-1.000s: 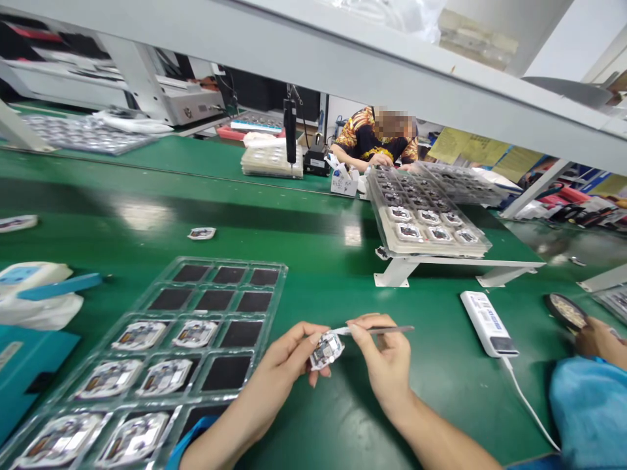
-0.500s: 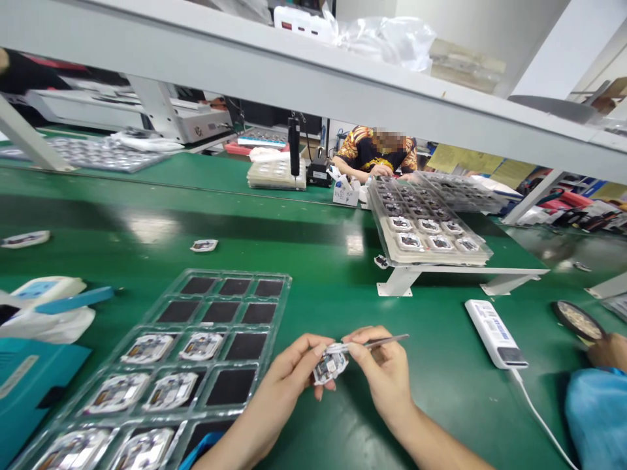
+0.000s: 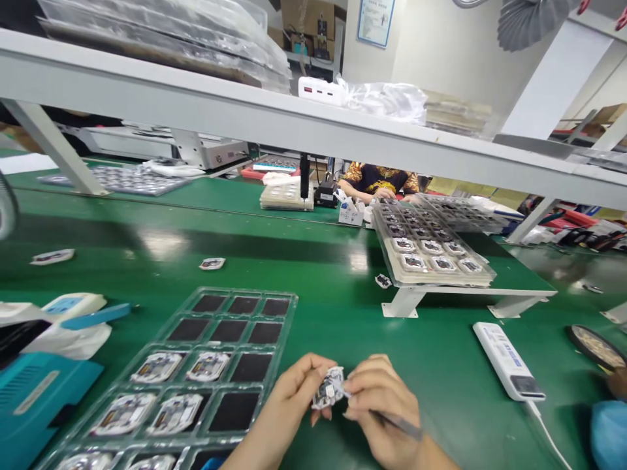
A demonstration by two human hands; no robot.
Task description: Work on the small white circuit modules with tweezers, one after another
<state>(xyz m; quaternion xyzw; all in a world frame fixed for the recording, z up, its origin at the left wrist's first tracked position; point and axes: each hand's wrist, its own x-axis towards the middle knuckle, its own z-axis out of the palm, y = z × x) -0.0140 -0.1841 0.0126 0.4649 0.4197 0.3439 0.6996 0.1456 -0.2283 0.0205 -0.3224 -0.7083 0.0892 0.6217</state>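
Between the fingers and thumb of my left hand (image 3: 294,395) is a small white-framed electronic module (image 3: 329,388), tilted, its component side showing. My right hand (image 3: 382,401) is closed around metal tweezers (image 3: 402,425), whose dark shank points down and right. Its fingertips are at the module's right edge; the tweezer tips are too small to make out there. To the left of my hands lies a clear plastic tray (image 3: 294,313) with black-lined pockets. Similar modules (image 3: 175,413) fill several of its left and middle pockets.
A raised stand (image 3: 402,303) carries stacked trays of modules (image 3: 443,264). A white device with a cable (image 3: 504,359) and a round dish (image 3: 595,346) lie right. A teal machine (image 3: 44,391) stands left. Loose modules (image 3: 212,264) lie behind the tray. A shelf beam (image 3: 235,121) crosses above; a co-worker (image 3: 379,183) sits opposite.
The tweezers' shank has swung from pointing right to pointing down and right as my right hand turned over. The module is turned more upright. The view has tilted upward.
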